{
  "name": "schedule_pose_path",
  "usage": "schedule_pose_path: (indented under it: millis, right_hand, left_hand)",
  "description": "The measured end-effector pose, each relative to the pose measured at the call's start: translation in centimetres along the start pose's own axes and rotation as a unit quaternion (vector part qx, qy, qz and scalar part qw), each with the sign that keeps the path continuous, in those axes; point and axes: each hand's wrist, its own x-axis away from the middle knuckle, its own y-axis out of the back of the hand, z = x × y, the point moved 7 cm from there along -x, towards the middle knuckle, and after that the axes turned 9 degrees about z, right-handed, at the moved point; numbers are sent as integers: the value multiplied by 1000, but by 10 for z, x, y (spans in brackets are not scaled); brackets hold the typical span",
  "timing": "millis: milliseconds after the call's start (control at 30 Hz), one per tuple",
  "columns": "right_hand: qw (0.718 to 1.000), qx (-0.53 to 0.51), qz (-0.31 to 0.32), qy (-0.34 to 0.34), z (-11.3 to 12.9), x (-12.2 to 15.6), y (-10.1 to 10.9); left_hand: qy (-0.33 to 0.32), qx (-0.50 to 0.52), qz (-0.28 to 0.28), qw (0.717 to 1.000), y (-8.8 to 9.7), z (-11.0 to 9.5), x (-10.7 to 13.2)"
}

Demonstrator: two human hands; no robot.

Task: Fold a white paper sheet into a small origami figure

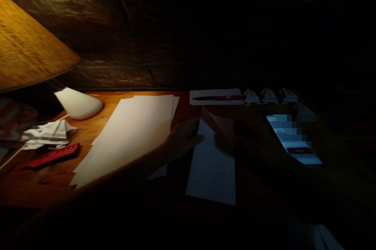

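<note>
A narrow sheet of white paper (213, 167) is held upright in front of me, its upper edge curling. My left hand (185, 136) grips its left edge, with the thumb lying on the near face. My right hand (245, 140) is at the upper right edge, mostly lost in shadow; its dark fingers reach over the paper and appear to pinch it. Behind the sheet lies a knife (229, 98) with a red handle and dark blade, resting on a white piece of paper (199, 92). Left of my hands is a stack of white paper sheets (135, 132).
A lamp with a yellow shade (32, 50) and white base (79, 103) stands at left. Near it are a folded paper piece (49, 132) and a red perforated object (53, 156). Several folded paper shapes (268, 95) line the back right, behind a lit phone (290, 136).
</note>
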Motion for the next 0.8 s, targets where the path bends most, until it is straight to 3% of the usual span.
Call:
schedule_pose_path:
  millis: [167,400,633,800]
  right_hand:
    - [996,38,72,41,19,2,-16]
    - [981,163,55,86,31,1,-25]
    - [987,142,-79,9,13,0,6]
    - [990,113,-86,-4,-1,-8,18]
  left_hand:
    - [-8,-91,-23,996,-4,3,3]
    - [-33,-103,-12,994,-11,-2,1]
    - [-5,-117,-4,993,-10,1,3]
    - [-25,-266,-1,964,-13,-12,9]
